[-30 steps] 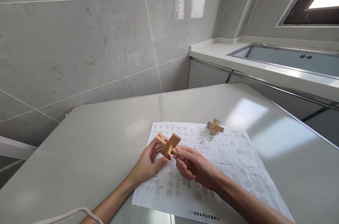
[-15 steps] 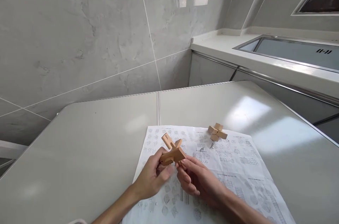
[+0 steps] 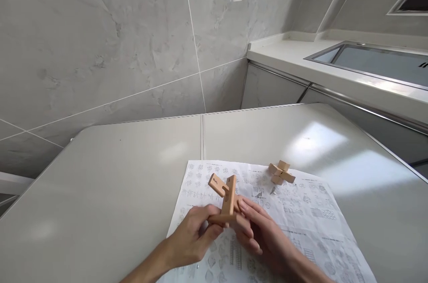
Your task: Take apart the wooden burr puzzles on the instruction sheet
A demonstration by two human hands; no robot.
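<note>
Between both hands, above the printed sheet, is a wooden interlocking puzzle point(image 3: 228, 198) of several slotted, round-ended pieces. One piece points to the upper left, and another stands nearly upright. My left hand point(image 3: 197, 234) pinches the lower left end of a flat piece between thumb and fingers. From the right, my right hand point(image 3: 257, 229) grips the puzzle, its thumb on the side and its fingers curled underneath. Some joints are hidden behind the fingers. Farther back, a second wooden puzzle point(image 3: 281, 173), shaped like a cross, rests on the sheet's far edge.
The large paper sheet point(image 3: 314, 229), printed with small diagrams, lies on a glossy pale table point(image 3: 133, 176). Small grey scraps point(image 3: 273, 190) lie near the second puzzle. A grey tiled wall point(image 3: 133, 42) rises behind. A white counter with a sink point(image 3: 368, 60) stands at the right.
The held puzzle has been turned, so one piece now stands upright and a flat one faces me edge-on. Both hands have shifted their grip slightly. The camera view has moved a little.
</note>
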